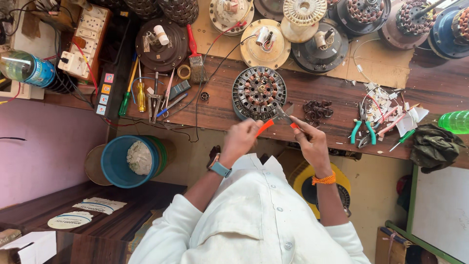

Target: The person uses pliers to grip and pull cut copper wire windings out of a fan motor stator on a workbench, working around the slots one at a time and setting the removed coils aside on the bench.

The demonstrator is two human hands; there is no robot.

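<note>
The person's left hand (239,139) is clenched round one orange handle of a pair of pliers (278,120). Its wrist, which wears a watch with a pale blue strap, is bent back toward the body, and the forearm runs up from the white sleeve. Just beyond that grip, the tool's dark metal nose reaches the near edge of a round stator (258,93) lying flat on the wooden bench (312,88). Copper windings ring the stator's centre. Whether the nose is biting a wire or only touching the rim is too small to tell.

The right hand (310,142) is closed on the other orange handle, its fingers curled over the top. An orange thread circles its wrist, and the forearm angles in from the right. The two hands sit close together, level with each other, with the handles splayed between them.

Judged from this, the step in hand is working at the stator's winding with the pliers (both hands on one tool suggests some force is wanted). The next move seems to call for a firm squeeze and a steady stator.

Just beyond the right grip lies a small heap of dark copper coils (317,110). Further right, well apart, lie teal-handled pliers (361,131).
</note>
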